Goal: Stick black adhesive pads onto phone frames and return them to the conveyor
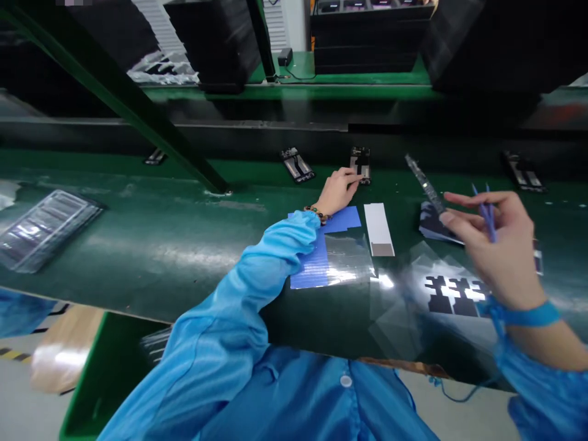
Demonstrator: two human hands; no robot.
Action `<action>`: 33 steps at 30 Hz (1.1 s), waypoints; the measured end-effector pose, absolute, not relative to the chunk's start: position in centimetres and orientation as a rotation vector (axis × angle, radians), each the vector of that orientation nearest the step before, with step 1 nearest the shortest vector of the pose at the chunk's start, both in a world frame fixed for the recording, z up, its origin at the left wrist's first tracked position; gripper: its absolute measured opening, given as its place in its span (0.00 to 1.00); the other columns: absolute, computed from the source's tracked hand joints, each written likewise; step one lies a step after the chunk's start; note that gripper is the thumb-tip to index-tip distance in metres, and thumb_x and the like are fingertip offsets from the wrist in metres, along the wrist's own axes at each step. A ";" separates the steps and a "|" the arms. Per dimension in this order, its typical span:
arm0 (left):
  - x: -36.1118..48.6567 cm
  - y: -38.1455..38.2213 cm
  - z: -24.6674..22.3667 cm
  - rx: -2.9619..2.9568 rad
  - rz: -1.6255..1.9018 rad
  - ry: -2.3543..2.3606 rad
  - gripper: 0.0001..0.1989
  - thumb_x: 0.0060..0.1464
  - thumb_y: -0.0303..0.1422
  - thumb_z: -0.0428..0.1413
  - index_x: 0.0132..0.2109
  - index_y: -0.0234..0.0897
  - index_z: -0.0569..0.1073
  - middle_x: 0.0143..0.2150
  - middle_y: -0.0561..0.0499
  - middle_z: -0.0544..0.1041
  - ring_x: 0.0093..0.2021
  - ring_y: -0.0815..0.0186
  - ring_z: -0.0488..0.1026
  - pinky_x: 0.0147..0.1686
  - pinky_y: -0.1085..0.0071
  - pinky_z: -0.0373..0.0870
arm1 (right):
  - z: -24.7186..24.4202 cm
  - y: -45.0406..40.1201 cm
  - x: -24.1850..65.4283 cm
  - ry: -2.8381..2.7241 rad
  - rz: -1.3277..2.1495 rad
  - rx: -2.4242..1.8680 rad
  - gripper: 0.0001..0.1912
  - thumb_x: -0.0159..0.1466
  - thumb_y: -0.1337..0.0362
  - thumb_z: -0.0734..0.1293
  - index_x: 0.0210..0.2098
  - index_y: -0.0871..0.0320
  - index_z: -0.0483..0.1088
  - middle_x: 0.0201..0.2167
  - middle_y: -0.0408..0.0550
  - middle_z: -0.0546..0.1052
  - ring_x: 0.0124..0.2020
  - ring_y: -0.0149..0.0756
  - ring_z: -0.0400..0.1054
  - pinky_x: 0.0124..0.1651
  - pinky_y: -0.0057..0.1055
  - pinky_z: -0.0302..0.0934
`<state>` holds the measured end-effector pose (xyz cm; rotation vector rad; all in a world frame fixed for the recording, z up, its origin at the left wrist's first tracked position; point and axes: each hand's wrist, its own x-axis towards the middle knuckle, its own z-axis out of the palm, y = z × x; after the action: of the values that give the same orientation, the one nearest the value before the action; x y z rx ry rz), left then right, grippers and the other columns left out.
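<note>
The green worktop (160,245) carries the work; on it a blue sheet (309,272) lies partly under the left sleeve, with a white card (379,226) just to its right. The left hand (337,191) reaches forward, its fingers over the lower end of a flat phone part (361,160) near the worktop's back; whether they grip it or only rest there, I cannot tell. The right hand (500,239), raised above the worktop, pinches a narrow clear strip (425,184) between thumb and forefinger, with blue tweezers (487,214) tucked among its other fingers. The step in hand seems to be handling part and strip at once; the next move appears to call for a steady left hand and tweezer tips kept clear of the strip.
</note>
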<state>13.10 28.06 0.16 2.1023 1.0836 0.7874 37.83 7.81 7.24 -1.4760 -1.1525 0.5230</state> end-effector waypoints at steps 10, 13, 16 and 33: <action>7.0 16.4 0.7 1.364 0.929 0.672 0.29 0.61 0.45 0.72 0.64 0.39 0.78 0.65 0.41 0.82 0.59 0.54 0.82 0.60 0.56 0.80 | 4.1 5.2 29.0 -1.244 0.671 -1.299 0.21 0.77 0.38 0.66 0.46 0.49 0.75 0.47 0.52 0.88 0.50 0.48 0.85 0.58 0.51 0.77; 5.7 14.6 -0.7 1.422 0.787 0.609 0.26 0.62 0.39 0.71 0.63 0.37 0.79 0.64 0.39 0.83 0.60 0.55 0.82 0.63 0.56 0.78 | 2.8 7.9 29.6 -1.018 0.889 -1.170 0.27 0.78 0.32 0.59 0.52 0.47 0.73 0.41 0.48 0.88 0.39 0.44 0.85 0.49 0.45 0.79; 5.7 13.1 -1.1 1.558 0.723 0.646 0.25 0.63 0.36 0.69 0.65 0.37 0.78 0.64 0.40 0.82 0.57 0.56 0.83 0.57 0.60 0.80 | 0.9 10.4 30.0 -0.934 0.973 -1.216 0.25 0.73 0.35 0.70 0.52 0.48 0.75 0.46 0.49 0.89 0.45 0.42 0.86 0.54 0.43 0.80; 5.3 11.5 -0.5 2.474 0.434 0.889 0.19 0.77 0.40 0.59 0.68 0.39 0.79 0.69 0.44 0.82 0.65 0.53 0.75 0.63 0.54 0.71 | -2.8 11.0 29.5 -1.085 0.687 -1.506 0.27 0.58 0.41 0.84 0.41 0.52 0.76 0.38 0.48 0.86 0.43 0.50 0.86 0.55 0.52 0.81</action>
<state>5.29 11.50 -0.49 2.4742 0.8888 0.4342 29.50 11.04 -2.83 -1.5057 -1.0852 0.6870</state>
